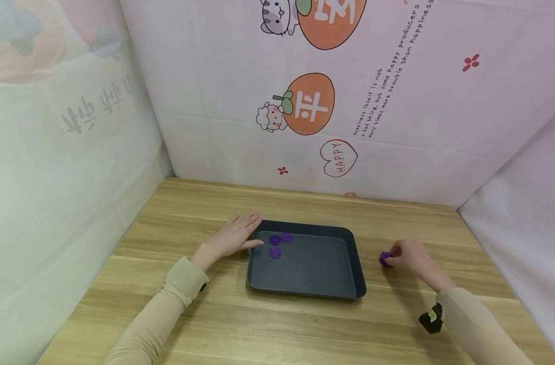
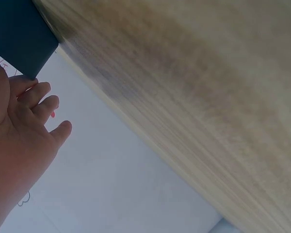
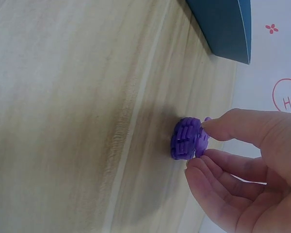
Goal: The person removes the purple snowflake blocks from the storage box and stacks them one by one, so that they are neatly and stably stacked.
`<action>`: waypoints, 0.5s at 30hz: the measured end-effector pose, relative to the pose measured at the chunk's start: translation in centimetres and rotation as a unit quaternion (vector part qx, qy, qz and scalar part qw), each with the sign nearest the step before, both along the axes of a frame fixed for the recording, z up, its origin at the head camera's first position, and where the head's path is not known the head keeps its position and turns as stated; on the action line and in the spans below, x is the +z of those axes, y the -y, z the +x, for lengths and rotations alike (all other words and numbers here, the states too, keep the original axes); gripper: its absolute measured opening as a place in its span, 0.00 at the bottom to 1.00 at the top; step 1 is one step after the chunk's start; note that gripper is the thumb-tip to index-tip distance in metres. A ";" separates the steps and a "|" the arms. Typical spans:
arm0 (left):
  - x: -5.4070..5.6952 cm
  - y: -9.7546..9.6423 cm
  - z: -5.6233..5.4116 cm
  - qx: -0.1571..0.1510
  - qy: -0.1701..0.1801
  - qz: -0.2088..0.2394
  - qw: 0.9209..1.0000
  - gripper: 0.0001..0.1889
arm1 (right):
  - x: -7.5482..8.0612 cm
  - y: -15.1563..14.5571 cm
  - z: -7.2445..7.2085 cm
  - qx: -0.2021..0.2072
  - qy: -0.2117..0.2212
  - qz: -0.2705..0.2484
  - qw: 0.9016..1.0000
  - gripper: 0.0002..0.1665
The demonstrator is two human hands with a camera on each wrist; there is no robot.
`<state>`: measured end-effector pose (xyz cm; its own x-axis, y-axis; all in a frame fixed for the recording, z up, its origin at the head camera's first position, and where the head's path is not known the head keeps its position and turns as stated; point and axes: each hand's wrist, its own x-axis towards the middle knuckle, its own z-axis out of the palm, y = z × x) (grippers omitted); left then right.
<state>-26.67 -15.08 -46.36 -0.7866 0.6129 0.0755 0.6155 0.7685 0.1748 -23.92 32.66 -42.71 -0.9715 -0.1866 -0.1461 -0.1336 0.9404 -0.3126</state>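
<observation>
A dark grey rectangular tray [image 1: 309,263] lies on the wooden table, with three purple notched discs [image 1: 274,252] in its far left corner. My left hand [image 1: 233,237] rests at the tray's left rim, its fingers stretched out and the thumb reaching over the inside. To the right of the tray, my right hand [image 1: 409,256] pinches a purple notched disc [image 3: 202,144] between thumb and fingertips. That disc stands tilted against a small stack of similar purple discs [image 3: 183,139] on the table.
The wooden table [image 1: 204,314] meets a printed white cloth [image 1: 222,101] along its far edge. Plain white cloth [image 1: 532,203] hangs at the right, and more cloth [image 1: 76,177] hangs on the left. Black devices [image 1: 431,319] are worn at the wrists.
</observation>
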 end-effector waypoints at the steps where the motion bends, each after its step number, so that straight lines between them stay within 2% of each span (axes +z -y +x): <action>1: 0.0 0.0 0.0 0.000 0.000 0.001 1.000 0.41 | 0.0 0.0 0.1 -0.001 0.000 0.002 1.000 0.16; 15: 0.3 0.0 0.2 0.004 0.010 -0.002 1.000 0.41 | -0.1 0.0 0.4 -0.006 -0.002 0.009 1.000 0.14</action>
